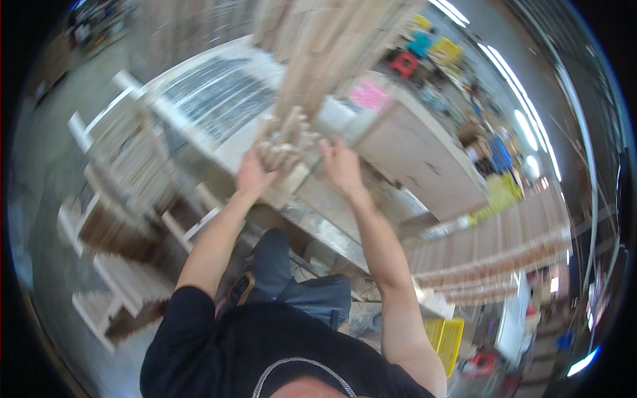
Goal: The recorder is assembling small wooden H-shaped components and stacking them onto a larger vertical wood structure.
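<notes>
- Both forearms reach up from the lower edge.
- Left hand (254, 174) cups the slat bundle (286, 142), fingers curled on its ends.
- Right hand (340, 162) steadies it, fingers pressed together.
- Bundle lies on the desk (398, 142); best kept square.

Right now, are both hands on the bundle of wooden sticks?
Yes, the left hand and right hand press its two sides, the bundle of wooden sticks between them.

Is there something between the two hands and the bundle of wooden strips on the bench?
Nothing visible. The left hand and the right hand already touch the near end of the bundle of wooden strips, one on each side. The picture is blurred.
</notes>
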{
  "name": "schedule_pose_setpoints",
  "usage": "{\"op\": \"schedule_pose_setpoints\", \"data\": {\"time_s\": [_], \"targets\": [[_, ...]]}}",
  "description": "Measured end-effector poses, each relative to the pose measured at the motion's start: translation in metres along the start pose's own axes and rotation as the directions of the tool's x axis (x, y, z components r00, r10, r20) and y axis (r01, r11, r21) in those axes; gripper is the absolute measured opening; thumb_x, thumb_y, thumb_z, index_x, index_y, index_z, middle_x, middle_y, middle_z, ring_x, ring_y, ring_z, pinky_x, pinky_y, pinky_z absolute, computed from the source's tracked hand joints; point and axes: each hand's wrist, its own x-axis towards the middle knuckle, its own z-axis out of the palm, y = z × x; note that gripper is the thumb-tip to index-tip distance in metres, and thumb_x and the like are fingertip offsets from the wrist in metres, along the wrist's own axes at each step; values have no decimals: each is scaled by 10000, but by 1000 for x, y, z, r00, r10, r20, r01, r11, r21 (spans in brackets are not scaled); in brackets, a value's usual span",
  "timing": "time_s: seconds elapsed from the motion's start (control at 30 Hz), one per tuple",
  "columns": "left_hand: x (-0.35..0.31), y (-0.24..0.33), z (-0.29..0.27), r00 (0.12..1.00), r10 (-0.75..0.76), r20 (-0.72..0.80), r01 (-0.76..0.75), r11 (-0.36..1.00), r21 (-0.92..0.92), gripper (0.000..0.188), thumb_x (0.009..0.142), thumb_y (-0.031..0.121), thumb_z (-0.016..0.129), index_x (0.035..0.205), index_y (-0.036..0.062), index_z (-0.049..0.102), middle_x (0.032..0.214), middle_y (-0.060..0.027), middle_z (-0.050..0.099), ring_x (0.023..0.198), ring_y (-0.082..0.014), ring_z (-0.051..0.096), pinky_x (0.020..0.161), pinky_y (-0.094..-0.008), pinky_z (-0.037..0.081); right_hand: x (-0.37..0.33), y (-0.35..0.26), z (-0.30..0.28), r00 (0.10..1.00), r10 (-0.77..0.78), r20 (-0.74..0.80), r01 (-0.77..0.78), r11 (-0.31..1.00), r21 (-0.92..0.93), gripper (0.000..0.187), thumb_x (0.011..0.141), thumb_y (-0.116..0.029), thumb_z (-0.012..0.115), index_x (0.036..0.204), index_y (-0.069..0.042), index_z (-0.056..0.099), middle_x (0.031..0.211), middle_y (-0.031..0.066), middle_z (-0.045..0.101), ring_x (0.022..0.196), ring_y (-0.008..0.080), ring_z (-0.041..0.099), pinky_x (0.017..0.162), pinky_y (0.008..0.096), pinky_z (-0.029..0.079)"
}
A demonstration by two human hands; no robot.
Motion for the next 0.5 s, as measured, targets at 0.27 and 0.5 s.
{"op": "schedule_pose_setpoints", "data": {"time_s": [0.27,0.5], "targets": [[-20,-20,-9,986,166,-6,-163,976,146,907,779,252,870,1469,-96,396,1451,-304,482,1363,-441,457,1160,-468,362,-200,-26,-288,867,-466,-175,316,788,-529,309,804,-81,780,1107,-95,722,964,82,696,862,253,685,702,412,575],[-76,-32,-127,995,103,15,-97,872,480,515,833,96,740,1303,-41,579,1260,-260,625,1231,-444,546,1075,-500,431,-250,16,-600,770,-80,-634,-455,627,-632,454,840,-91,694,1293,-116,694,1143,148,739,938,224,716,803,369,567]]}}
